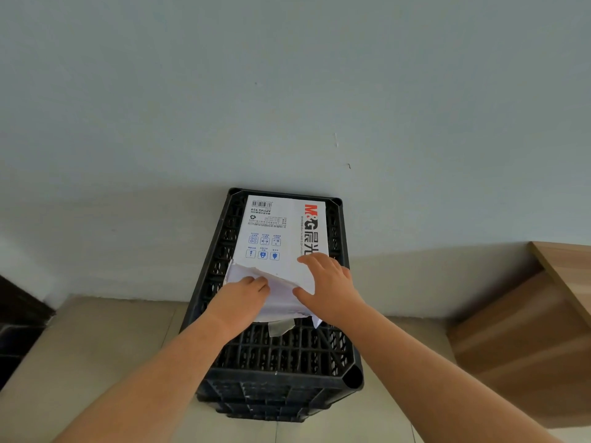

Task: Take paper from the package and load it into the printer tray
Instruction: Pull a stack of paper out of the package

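Observation:
A white paper package (275, 231) with red and blue print lies flat on top of a black plastic crate (281, 356) against the wall. Its near end is torn open, with ragged wrapper edges. My left hand (243, 295) has its fingers tucked under the torn wrapper flap at the near left corner. My right hand (326, 282) lies on the package's near right part, fingers spread on top and thumb against the torn end. No printer or tray shows in the head view.
The crate stands on a beige tiled floor (96, 362) next to a pale wall. A wooden cabinet (527, 340) sits at the right. Something dark (19, 324) is at the left edge.

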`<action>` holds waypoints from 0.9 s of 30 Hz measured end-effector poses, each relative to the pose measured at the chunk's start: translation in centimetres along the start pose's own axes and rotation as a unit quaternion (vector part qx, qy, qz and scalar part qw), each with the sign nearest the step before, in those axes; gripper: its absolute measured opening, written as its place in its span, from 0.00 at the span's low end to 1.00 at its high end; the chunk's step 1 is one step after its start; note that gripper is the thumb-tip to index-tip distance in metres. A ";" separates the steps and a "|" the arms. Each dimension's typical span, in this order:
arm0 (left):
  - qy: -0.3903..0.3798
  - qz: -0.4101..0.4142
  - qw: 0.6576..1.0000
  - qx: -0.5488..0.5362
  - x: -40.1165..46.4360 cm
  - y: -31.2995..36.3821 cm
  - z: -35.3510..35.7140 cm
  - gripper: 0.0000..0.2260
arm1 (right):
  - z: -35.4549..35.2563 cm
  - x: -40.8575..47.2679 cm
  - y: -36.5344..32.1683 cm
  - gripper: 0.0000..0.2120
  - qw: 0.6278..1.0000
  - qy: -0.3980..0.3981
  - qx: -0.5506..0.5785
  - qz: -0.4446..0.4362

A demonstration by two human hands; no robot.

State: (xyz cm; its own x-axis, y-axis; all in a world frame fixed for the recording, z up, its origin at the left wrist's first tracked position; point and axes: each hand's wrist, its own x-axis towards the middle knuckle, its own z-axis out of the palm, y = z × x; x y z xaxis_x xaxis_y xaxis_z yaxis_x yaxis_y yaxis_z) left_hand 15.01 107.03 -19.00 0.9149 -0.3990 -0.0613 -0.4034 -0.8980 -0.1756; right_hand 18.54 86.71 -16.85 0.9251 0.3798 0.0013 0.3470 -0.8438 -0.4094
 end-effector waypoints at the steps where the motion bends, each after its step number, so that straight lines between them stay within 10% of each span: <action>1: 0.015 0.006 1.000 -0.009 -0.2 0.0 0.0 0.20 | 0.1 0.0 0.0 0.29 1.000 0.000 0.000 -0.003; 14: 0.089 -0.018 0.993 -0.081 -4.2 0.8 1.3 0.20 | 0.3 -2.3 -0.4 0.32 0.998 -0.027 0.053 0.002; 27: 0.084 -0.002 0.990 -0.109 -7.8 1.2 0.2 0.08 | 0.7 -7.1 -1.5 0.15 0.936 -0.050 0.143 0.319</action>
State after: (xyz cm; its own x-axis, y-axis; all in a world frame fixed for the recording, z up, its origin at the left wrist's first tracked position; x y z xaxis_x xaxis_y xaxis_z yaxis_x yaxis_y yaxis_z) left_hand 7.41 109.05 -18.92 0.9081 -0.4047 0.1075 -0.4108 -0.9107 0.0422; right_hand 11.34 85.51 -16.87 0.9057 -0.1198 -0.4067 -0.3392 -0.7801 -0.5257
